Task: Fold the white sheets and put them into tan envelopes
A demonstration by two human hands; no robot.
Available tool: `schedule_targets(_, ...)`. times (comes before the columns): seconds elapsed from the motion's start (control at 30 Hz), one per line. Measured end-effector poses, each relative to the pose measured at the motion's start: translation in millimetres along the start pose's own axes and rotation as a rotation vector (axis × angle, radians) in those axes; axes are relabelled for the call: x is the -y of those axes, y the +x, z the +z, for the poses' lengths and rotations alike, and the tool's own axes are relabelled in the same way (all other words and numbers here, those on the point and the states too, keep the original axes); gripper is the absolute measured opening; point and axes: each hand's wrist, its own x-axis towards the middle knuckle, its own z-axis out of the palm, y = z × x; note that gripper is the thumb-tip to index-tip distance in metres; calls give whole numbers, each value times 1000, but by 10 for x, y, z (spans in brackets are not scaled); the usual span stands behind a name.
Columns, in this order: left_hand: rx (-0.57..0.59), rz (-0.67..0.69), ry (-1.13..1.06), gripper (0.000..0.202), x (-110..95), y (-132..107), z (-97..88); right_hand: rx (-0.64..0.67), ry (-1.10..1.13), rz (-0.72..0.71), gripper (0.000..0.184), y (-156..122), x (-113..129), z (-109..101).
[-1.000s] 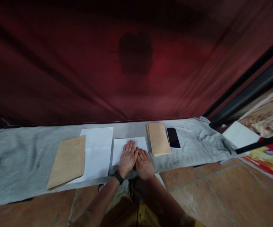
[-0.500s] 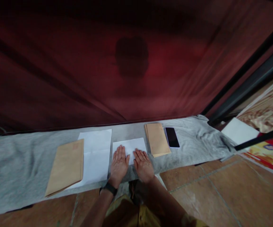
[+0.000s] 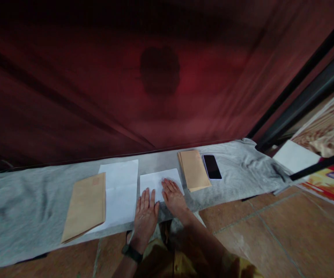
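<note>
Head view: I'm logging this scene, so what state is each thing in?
Small white paper, lying flat.
Left hand, open, fingertips on it.
Right hand, open, laid on it.
Large white sheet, spread, creased across.
Brown paper at left, flat, overlapping it.
Brown paper at right, loosely stacked.
Phone, face up, screen dark.
Gray cloth, spread, wrinkled.

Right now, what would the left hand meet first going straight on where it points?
Probably the red fabric, past the smaller white paper partly under the left hand; depth is unclear.

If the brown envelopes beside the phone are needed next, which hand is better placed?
Probably the right hand: it rests on the smaller white paper, nearer those envelopes than the left hand.
</note>
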Motion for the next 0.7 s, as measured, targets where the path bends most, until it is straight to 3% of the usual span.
schedule_targets(0.27,-26,4,40,53,6,-19,25,1,-46,10,42,346,-19,173)
schedule_targets(0.7,-3,-15,1,57,-20,-5,0,-136,-151,132,53,151,-239,171)
